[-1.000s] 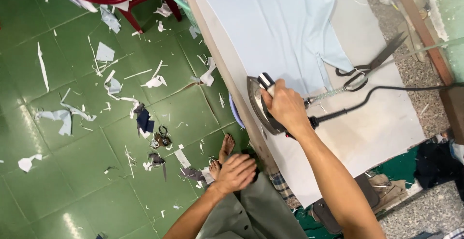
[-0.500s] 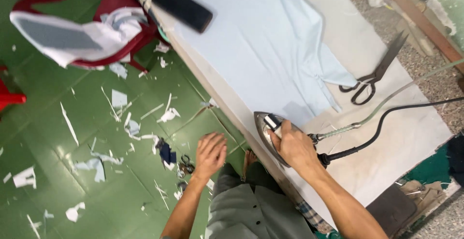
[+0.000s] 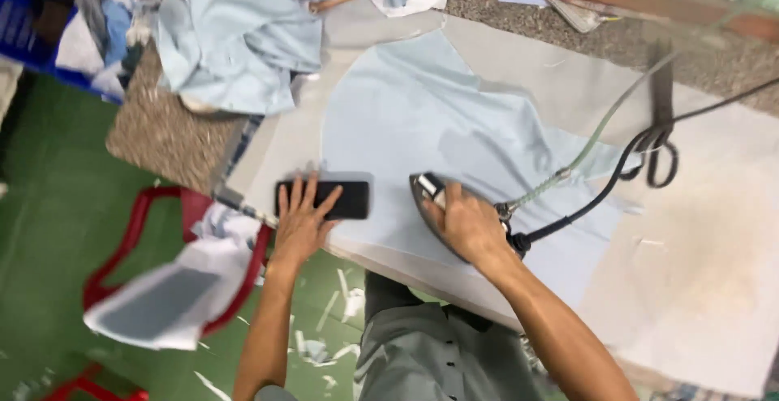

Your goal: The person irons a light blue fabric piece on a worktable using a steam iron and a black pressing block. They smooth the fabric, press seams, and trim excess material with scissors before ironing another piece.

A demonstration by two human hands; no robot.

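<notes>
On table | left hand [image 3: 299, 224] touching phone [image 3: 324, 199] | right hand [image 3: 468, 225] gripping iron [image 3: 428, 198]

iron [image 3: 434, 206]: mostly hidden under the right hand [image 3: 469, 224]
phone [image 3: 337, 199]: left end covered by the left hand [image 3: 302, 221]
scissors [image 3: 659, 137]: blurred, blades hard to tell
chair [image 3: 174, 267]: blurred, partly under cloth scraps
tabletop [image 3: 714, 271]: cut off at the right edge

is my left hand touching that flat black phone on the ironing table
Touching. The head view shows the left hand lying flat on the black rectangular phone, its spread fingers covering the phone's left end with no gap.
</notes>
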